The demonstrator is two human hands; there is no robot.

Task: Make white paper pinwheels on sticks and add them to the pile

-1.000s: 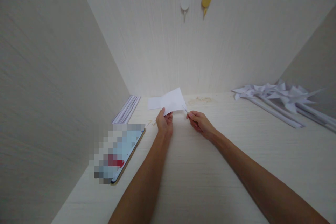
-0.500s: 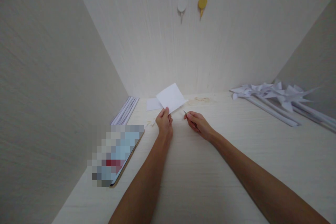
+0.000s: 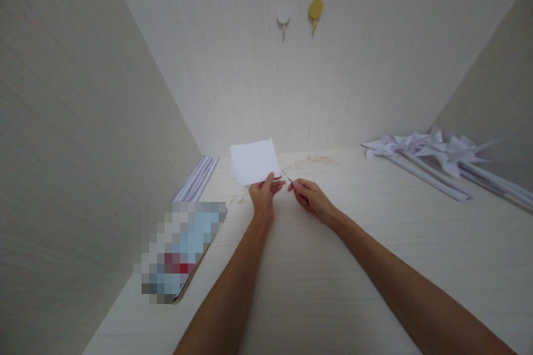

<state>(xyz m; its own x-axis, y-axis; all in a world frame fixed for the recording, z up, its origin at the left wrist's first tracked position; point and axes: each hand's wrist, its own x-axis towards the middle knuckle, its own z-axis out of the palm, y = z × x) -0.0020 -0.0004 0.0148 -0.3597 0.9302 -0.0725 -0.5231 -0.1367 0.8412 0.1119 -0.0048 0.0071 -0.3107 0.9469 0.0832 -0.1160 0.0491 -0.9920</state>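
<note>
A white sheet of paper [image 3: 254, 162] is pinched at its lower right corner by my left hand [image 3: 262, 195], thumb on top and fingers underneath. Part of another white sheet [image 3: 232, 172] shows behind its left edge. Just to the right, my right hand [image 3: 310, 197] is closed around a pair of scissors [image 3: 290, 181]; only the thin dark blades stick out, and the handles are hidden in the fingers. Their tip points up and left, close to the paper's right corner but apart from it.
White paper pinwheels [image 3: 416, 144] on rolled paper sticks [image 3: 428, 177] lie at the right. Paper rolls [image 3: 195, 178] and a blurred-out tablet-like device [image 3: 187, 252] are at the left. A white hook [image 3: 283, 14] and a yellow hook [image 3: 315, 9] are on the back wall.
The paper has turned in my left hand and shifted left, now covering most of the sheet behind it. Some left fingers have stretched out. The scissors have barely moved.
</note>
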